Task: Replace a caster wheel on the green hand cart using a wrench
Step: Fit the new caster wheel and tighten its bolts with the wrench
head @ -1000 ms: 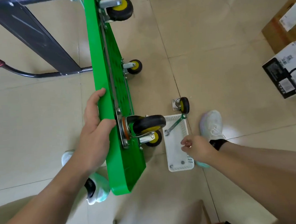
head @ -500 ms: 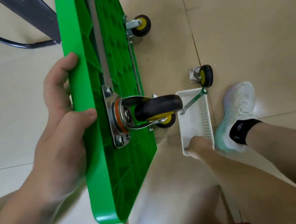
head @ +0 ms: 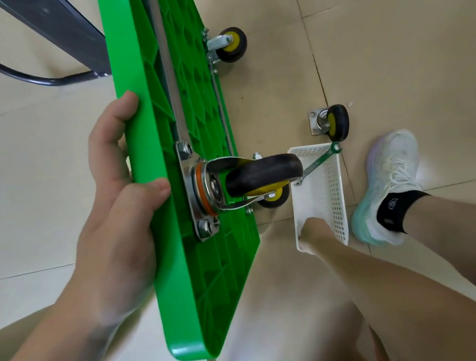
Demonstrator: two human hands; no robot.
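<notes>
Gripping the upturned green hand cart [head: 167, 267] by its edge with the left hand [head: 114, 214], thumb just beside the mounted caster wheel [head: 261, 173]. Reaching the right hand [head: 315, 230] into the white basket [head: 338, 202] at its near end, with hidden fingers; cannot tell whether grasping anything. Well apart from that hand, at the far rim, the wrench [head: 318, 162] leaning, with a loose caster [head: 337, 122] on the floor just past it.

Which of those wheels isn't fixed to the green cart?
The loose wheel on the floor beyond the white basket, near the shoe. Its mounting plate is bare, while the other three are bolted under the cart.
</notes>
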